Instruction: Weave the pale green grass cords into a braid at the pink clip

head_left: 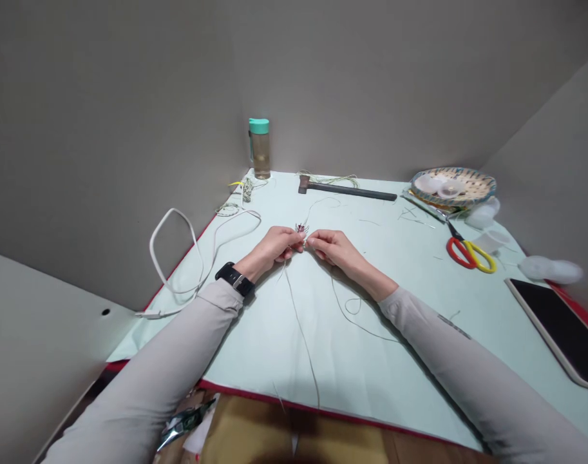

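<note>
My left hand [287,243] is closed on a small dark red and pale piece of threadwork [301,228], whose spiky top shows above the fingertips. Close by on its right, my right hand [330,245] pinches with thumb and forefinger at the threadwork's edge. What lies between those fingertips is too small to make out; it may be a strand. One thin cord [301,328] hangs from the left hand toward the table's front edge. Another cord [354,312] curls below the right hand and runs toward the right sleeve. A finer strand loops away behind the hands.
A hammer [351,190] and a capped bottle [261,151] stand toward the back. To the right are scissors [470,252], a woven basket [482,185], small plastic cups [491,240] and a tablet [559,328]. A white cable [199,251] loops on the left.
</note>
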{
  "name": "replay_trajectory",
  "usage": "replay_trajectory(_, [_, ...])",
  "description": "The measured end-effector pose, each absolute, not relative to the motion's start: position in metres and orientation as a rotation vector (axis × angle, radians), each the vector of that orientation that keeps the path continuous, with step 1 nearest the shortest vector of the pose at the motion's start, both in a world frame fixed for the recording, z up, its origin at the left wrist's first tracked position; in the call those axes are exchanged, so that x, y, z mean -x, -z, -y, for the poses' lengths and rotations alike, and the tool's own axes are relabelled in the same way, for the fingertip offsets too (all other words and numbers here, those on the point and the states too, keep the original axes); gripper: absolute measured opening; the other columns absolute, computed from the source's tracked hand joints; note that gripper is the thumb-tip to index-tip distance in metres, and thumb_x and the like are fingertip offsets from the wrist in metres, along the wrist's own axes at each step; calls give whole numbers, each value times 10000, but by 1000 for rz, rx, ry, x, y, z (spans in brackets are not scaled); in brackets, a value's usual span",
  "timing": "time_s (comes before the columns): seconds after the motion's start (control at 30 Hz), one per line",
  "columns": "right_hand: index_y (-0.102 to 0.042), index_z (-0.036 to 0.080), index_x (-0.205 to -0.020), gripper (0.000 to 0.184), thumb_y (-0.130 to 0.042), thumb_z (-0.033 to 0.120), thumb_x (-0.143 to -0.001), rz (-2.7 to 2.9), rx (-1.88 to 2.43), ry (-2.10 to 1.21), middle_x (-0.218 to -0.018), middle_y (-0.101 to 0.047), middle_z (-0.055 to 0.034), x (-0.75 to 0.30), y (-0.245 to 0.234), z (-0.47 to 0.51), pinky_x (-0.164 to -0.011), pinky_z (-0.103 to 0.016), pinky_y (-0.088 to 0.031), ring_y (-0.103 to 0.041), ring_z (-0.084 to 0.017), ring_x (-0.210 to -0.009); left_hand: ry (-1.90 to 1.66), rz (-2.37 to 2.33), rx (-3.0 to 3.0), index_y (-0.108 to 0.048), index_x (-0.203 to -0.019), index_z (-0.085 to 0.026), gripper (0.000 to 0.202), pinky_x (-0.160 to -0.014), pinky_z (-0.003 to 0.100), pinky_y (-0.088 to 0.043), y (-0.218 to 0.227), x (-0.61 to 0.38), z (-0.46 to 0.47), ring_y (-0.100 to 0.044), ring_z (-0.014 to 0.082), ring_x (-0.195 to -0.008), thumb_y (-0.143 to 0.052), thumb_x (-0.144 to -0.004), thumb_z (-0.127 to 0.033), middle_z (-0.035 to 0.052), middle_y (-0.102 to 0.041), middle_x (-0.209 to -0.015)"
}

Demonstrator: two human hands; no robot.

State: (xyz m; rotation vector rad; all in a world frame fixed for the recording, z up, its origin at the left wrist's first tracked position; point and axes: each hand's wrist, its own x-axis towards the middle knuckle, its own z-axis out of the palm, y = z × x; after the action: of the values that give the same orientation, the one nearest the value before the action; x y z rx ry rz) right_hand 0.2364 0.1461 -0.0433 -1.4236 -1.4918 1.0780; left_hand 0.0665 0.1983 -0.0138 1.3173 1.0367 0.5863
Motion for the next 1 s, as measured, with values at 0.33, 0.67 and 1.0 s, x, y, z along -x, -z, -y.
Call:
replay_trajectory(0.33, [-655,143,-830,317,-586,450,-871,1517,1466,-1036,-581,-468,19,-236,46,-145,-585,-255,-236,-359,-91,-580,-570,-1099,-1333,-536,-680,-128,308,-389,166,-221,23,-70,-201,-370,40,-425,-614,-966,-42,-57,-556,-600])
replay_trajectory(0.67, [-668,137,-903,341,-583,466,-879,1498,1470,-1062,-579,-466,26,-234,42,-147,-574,-254,-242,-353,-87,-554,-542,-1155,-1367,-561,-756,-127,275,-389,157,-278,25,-71,-203,-384,38,-445,-655,-1006,-188,-62,-542,-648])
replay_trajectory(1.0, [-611,152,-739,304,-578,442,-823,1392,1594,-951,-548,-489,10,-232,50,-156,-568,-248,-246,-370,-91,-543,-653,-1139,-1304,-546,-743,-148,220,-385,210,-227,25,-69,-199,-413,50,-385,-539,-959,-104,-6,-635,-611])
